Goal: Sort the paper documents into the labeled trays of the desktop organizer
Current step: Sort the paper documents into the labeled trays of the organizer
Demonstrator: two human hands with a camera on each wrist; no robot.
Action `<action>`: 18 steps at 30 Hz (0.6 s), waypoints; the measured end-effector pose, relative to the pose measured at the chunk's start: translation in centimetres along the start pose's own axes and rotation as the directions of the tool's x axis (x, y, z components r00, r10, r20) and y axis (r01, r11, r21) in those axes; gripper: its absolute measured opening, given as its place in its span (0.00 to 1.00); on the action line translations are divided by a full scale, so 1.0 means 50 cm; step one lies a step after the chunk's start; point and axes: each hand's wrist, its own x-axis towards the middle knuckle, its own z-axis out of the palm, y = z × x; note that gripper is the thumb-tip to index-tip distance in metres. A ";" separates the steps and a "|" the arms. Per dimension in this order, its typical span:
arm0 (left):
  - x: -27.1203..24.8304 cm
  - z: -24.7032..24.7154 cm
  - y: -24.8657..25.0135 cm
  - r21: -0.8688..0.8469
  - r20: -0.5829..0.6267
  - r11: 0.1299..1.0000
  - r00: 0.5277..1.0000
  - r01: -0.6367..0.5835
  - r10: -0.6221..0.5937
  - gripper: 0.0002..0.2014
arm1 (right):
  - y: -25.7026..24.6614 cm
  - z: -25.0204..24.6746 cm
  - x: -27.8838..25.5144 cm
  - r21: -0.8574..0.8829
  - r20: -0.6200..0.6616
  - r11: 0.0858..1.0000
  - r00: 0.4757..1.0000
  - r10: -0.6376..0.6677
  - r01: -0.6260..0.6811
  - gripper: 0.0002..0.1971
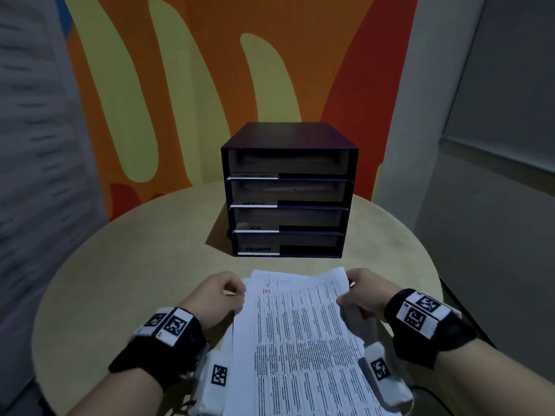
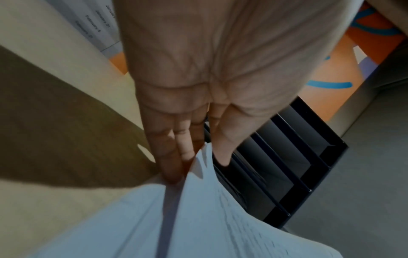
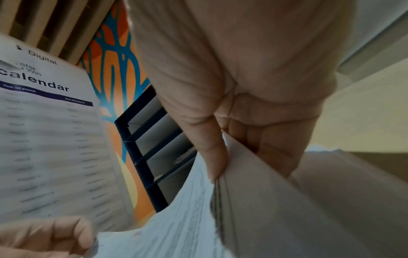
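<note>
Left hand: the left hand (image 1: 216,295) grips the left edge of the paper stack (image 1: 300,340), thumb on top and fingers (image 2: 170,157) underneath, as the left wrist view shows
Right hand: the right hand (image 1: 365,292) grasps the right edge of the same stack, thumb (image 3: 213,153) pressed on the top sheet and the other fingers curled beneath several sheets
Paper stack: held between the two hands, lifted off the bench (image 1: 135,265) at its far end; its near end runs out of the head view between the wrists
Top sheet: white, dense with rows of small print, a red handwritten mark near its far left corner just beside the left hand; the words are too blurred to read
Calendar sheet: in the right wrist view a printed page (image 3: 48,139) headed "calendar" with a dark blue band stands to the left of the right hand, above the left hand's knuckles
Desktop organizer: the black four-tray organizer (image 1: 288,190) stands on the round tan bench straight ahead of both hands, well apart from them, its open fronts facing the person
Tray labels: a white strip (image 1: 253,176) sits at the left of each tray's front lip; the writing cannot be read
Wrist bands: black bands with black-and-white square markers (image 1: 175,325) wrap both wrists
Wall: an orange, yellow and red mural (image 1: 210,85) stands beyond the organizer
</note>
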 end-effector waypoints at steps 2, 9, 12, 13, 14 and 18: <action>0.001 0.001 -0.002 0.009 0.040 0.999 0.999 0.034 -0.034 0.05 | 0.000 -0.004 0.003 -0.023 0.001 0.999 1.000 0.024 -0.024 0.10; -0.007 0.005 0.006 0.031 0.073 0.995 0.993 0.093 -0.095 0.05 | -0.001 -0.002 0.011 -0.005 -0.007 0.997 0.997 0.074 -0.074 0.12; -0.012 0.003 0.011 0.065 0.086 0.995 0.993 0.078 -0.084 0.05 | -0.006 0.001 0.010 -0.039 -0.026 0.997 0.997 0.067 -0.068 0.12; -0.014 0.004 0.013 0.070 0.090 0.994 0.992 0.079 -0.086 0.05 | -0.008 0.002 0.009 -0.054 -0.033 0.996 0.997 0.065 -0.067 0.12; -0.014 0.003 0.013 0.071 0.092 0.994 0.992 0.081 -0.087 0.05 | -0.010 0.002 0.007 -0.066 -0.039 0.996 0.997 0.059 -0.062 0.13; -0.013 0.004 0.010 0.048 0.095 0.993 0.990 0.103 -0.108 0.05 | -0.014 0.002 0.003 -0.110 -0.048 0.993 0.998 0.045 -0.050 0.13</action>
